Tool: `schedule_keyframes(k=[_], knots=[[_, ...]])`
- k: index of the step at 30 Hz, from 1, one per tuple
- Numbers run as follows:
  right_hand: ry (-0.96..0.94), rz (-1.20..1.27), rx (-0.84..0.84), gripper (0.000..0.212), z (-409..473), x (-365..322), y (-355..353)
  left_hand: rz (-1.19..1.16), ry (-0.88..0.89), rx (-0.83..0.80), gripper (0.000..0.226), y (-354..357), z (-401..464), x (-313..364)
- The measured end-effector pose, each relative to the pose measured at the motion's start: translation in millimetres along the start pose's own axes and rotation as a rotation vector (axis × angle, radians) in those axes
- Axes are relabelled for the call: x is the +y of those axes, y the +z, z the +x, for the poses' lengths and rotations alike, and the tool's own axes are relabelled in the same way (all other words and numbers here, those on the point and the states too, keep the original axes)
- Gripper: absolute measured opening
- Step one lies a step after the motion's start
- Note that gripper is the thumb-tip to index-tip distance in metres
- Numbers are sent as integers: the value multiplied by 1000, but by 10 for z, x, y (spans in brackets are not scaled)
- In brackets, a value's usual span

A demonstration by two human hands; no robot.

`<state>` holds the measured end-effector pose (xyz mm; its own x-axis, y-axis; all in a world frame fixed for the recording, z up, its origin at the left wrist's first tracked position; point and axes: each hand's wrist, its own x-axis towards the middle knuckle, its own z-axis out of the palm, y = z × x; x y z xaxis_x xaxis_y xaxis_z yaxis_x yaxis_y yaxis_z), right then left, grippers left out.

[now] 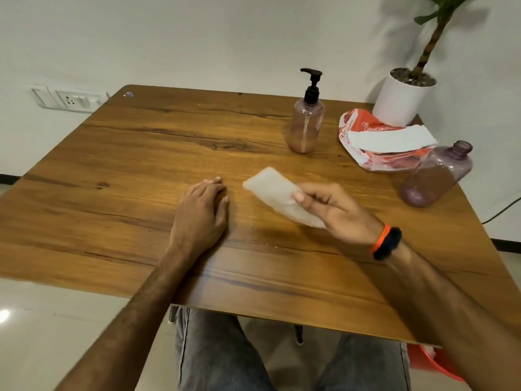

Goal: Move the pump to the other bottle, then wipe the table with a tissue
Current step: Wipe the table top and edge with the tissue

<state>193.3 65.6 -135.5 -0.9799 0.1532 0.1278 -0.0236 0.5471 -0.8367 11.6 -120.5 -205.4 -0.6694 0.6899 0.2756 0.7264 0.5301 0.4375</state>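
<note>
Two hands work over the near middle of the desk (112,165). The left hand (201,213) lies flat and relaxed on the wood, holding nothing; the right hand (335,210) pinches a folded tissue (272,190) between thumb and fingers, its blurred free end apparently just above the surface. Judging by the pump (312,80) seated on the upright bottle (306,128) farther back, the swap looks finished and wiping is the step in hand. Next the tissue wants pressing flat and sweeping across the wood. Open room lies left and centre. To the right, the capless bottle (437,176) stands near the edge beside the tissue packet (377,142) and plant pot (400,100), so strokes there need care.
</note>
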Motion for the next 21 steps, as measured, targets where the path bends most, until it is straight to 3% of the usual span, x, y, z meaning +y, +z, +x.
schedule_keyframes(k=[3, 6, 9, 11, 13, 21], knots=[[-5, -128, 220, 25, 360, 33, -163, 3, -9, 12, 35, 21, 14, -12], [-47, -436, 286, 32, 636, 61, -168, -3, -10, 13, 38, 28, 14, -24], [-32, -652, 131, 45, 780, 153, -19, -7, -14, 14, 39, 29, 9, -37], [12, -724, -19, 40, 804, 283, 74, -6, -15, 18, 40, 32, 9, -30], [45, -691, -128, 38, 782, 405, 146, -9, -18, 16, 42, 35, 10, -24], [-37, -459, -233, 42, 236, 389, 378, -7, -26, -2, 36, 50, 17, -29]])
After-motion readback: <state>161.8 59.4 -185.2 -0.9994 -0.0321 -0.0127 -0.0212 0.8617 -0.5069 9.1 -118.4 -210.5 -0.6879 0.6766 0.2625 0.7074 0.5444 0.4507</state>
